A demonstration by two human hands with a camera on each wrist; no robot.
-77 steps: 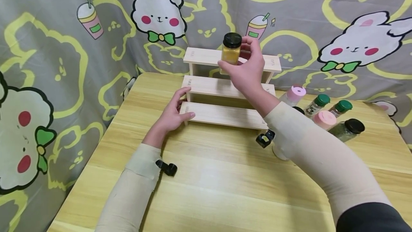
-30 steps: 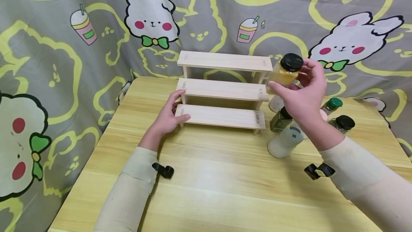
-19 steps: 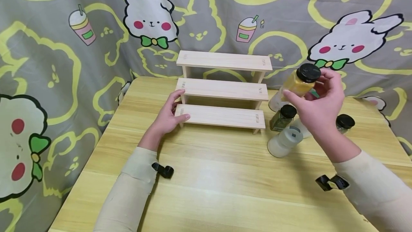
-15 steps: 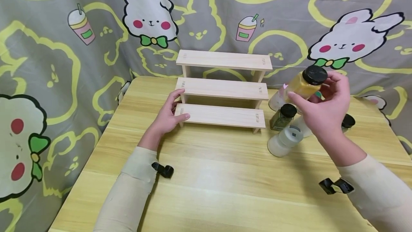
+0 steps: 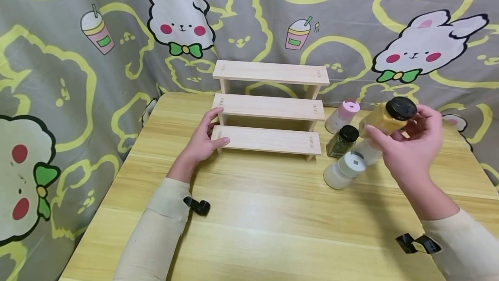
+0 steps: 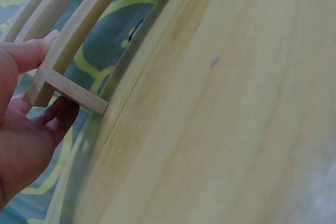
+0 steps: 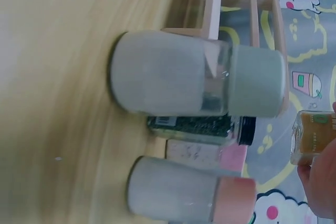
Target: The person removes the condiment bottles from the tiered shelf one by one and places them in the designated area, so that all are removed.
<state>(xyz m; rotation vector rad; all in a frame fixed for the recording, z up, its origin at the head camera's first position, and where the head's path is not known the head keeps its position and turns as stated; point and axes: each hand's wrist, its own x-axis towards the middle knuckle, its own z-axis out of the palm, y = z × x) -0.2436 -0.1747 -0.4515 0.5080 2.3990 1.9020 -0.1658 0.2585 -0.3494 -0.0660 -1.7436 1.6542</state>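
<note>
My right hand [image 5: 415, 151] holds a spice jar [image 5: 378, 121] of yellow powder by its sides, tilted, its black lid facing up and right. It hangs in the air over the group of jars at the right. In the right wrist view, the jar's glass base [image 7: 310, 135] and part of the hand show at the right edge. My left hand [image 5: 202, 140] grips the left end of a three-step wooden rack [image 5: 269, 105] at its lowest step. The left wrist view shows the thumb on top of that step [image 6: 68, 45] and fingers curled below it.
Right of the rack stand a pink-capped shaker [image 5: 343, 116], a black-lidded jar of green herbs [image 5: 341, 142] and a pale-capped jar of white contents [image 5: 345, 170]. Another pink-capped jar [image 7: 173, 187] stands near them. A patterned curtain [image 5: 253, 21] hangs behind the wooden table [image 5: 249, 229].
My right hand has carried the yellow jar from in front of the rack's top step to the right and lower, tilting it. My left hand keeps its grip on the rack.
</note>
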